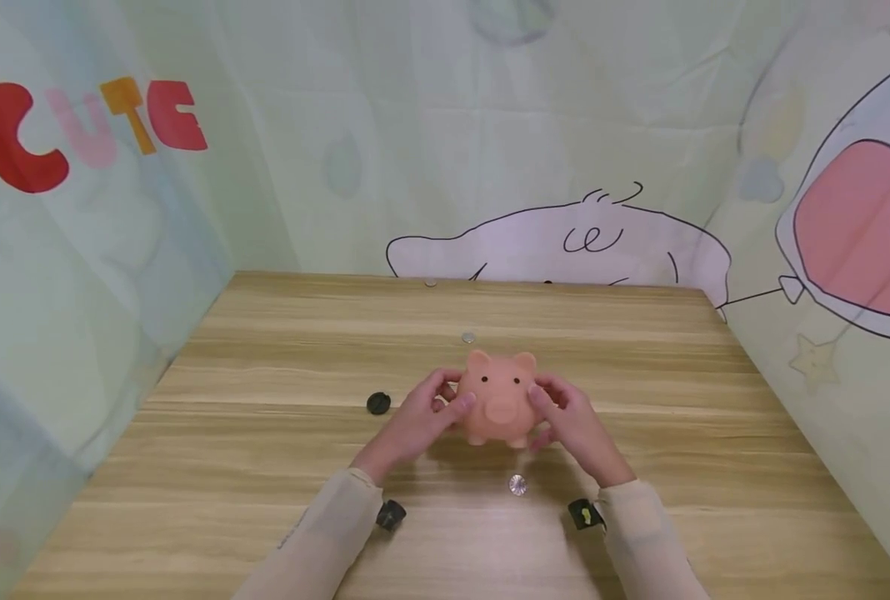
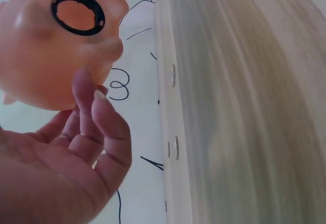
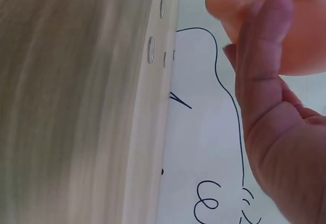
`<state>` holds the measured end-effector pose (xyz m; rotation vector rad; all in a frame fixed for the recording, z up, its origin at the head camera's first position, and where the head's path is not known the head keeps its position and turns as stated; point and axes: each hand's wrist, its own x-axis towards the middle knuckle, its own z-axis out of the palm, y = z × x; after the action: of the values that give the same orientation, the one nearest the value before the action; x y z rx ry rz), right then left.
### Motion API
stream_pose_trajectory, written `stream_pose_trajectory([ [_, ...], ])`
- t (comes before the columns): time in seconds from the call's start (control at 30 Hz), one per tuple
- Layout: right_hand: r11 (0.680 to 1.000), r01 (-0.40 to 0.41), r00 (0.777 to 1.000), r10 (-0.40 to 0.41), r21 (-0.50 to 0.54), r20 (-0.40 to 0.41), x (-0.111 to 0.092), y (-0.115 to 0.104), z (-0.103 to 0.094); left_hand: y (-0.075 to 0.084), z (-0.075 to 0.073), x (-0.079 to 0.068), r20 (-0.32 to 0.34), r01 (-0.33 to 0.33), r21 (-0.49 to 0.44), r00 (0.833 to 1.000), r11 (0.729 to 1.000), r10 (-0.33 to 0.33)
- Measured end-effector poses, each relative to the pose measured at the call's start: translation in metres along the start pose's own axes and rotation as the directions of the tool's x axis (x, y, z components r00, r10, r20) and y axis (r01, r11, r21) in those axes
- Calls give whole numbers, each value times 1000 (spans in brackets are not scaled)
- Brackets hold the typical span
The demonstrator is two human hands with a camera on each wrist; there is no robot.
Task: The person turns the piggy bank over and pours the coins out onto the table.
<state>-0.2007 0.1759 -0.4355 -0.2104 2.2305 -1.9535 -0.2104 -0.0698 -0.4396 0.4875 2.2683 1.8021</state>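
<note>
Head view: one pink piggy bank is upright between two hands, face toward the person, above the middle of the bench; the left hand grips its left side and the right hand its right side, each with the thumb to the front. Three silvery coins lie in view: one coin just on the near side of the piggy bank, a second coin on its far side, a third coin at the far edge. One round black cap lies left of the left hand. One word, "CUTE", reads in four coloured letters on the left wall cloth

Left wrist view: one black ring surrounds a single round hole in the piggy bank's underside, held clear of the bench. Two coins show plainly; other slivers near the far edge are too thin to identify

Right wrist view: the right grip is on the piggy bank, fingers against its body, with part of the black ring visible above them
</note>
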Motion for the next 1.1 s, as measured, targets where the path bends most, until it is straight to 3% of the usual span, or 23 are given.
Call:
stream_pose_trajectory([
  [0.13, 998, -53, 999, 53, -38, -10, 2, -3, 3, 0, 2, 0, -4, 31, 11, 1000, 999, -31],
  [0.4, 984, -154, 987, 149, -92, -54, 4, -9, 13, 6, 5, 0, -19, 157, 48, 988, 986, -156],
  [0.63, 982, -167, 985, 163, -89, -55, 5, -9, 14, 6, 4, 0, -27, 160, 58, 987, 985, -159],
  [0.83, 989, -143, 988, 141, -35, -58, 6, -8, 11, 5, 4, 2, -12, 118, 63, 993, 991, -117],
  [1.1, 1000, 16, 1000, -16, 0, 12, 4, -6, 3, 5, 2, 2, 55, 70, -15, 996, 997, -69],
])
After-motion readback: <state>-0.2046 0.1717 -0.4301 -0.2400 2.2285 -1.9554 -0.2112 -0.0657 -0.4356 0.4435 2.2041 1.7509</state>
